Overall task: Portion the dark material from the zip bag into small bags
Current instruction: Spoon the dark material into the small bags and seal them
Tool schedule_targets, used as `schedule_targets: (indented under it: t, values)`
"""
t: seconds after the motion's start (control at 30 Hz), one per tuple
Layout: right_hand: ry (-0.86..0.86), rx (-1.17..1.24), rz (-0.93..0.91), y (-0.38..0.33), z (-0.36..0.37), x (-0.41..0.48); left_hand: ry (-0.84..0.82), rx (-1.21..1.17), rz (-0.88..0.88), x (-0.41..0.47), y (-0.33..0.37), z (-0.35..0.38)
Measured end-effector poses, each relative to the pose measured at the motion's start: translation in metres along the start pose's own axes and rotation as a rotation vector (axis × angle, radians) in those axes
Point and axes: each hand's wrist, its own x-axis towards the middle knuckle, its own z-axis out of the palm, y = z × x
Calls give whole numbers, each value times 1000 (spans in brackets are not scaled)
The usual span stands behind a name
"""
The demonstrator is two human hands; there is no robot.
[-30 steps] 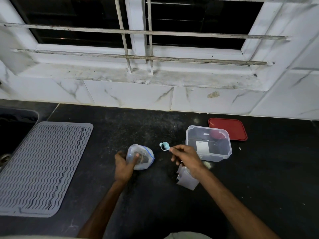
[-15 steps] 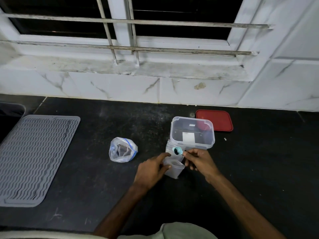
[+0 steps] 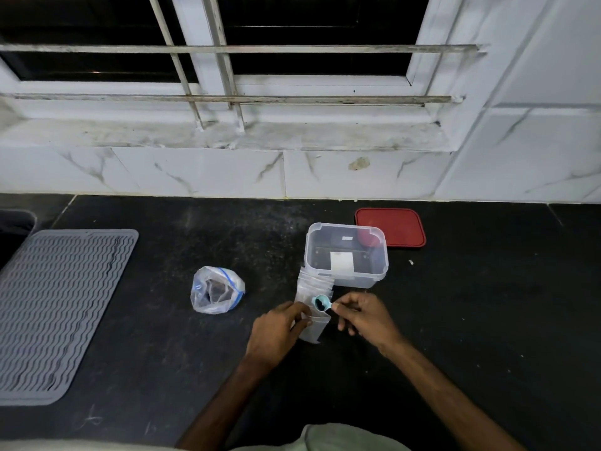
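Looking down from the head view, a person's right hand [image 3: 364, 315] pinches a small light-blue plastic scoop [image 3: 321, 303] loaded with dark material, poised just above a small clear bag [image 3: 313, 327] whose mouth the left hand [image 3: 279, 330] holds open. The clear blue-striped zip bag [image 3: 217, 290] sits apart on the black surface [image 3: 487, 320], dark material inside. The clear plastic tub [image 3: 346, 252] seems to hold no filled bags, so portioning looks barely begun.

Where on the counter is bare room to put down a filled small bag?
Bare counter lies between the grey mat and zip bag, and right of the clear container. It is crowded around both hands, the small bags and scoop.
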Motion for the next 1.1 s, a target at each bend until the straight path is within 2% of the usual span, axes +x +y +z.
schedule_targets:
  t: [0.23, 0.37, 0.5, 0.7, 0.93, 1.1]
  values:
    - [-27, -145, -117, -1, 1, 3, 95, -154, 6, 4, -3, 2]
    - [51, -382, -222, 0, 3, 10, 88, -225, 9, 6, -7, 4]
    - [115, -450, -216, -2, 4, 12, 76, -240, 21, 7, -11, 4]
    - [105, -307, -199, 0, 6, 14, 107, -277, 13, 5, -15, 3]
    - [131, 100, -61, -5, 13, 13, 101, -293, 23, 5, -21, 5]
    - [110, 167, -19, -11, 10, 8, 97, -261, 28, 6, -21, 6]
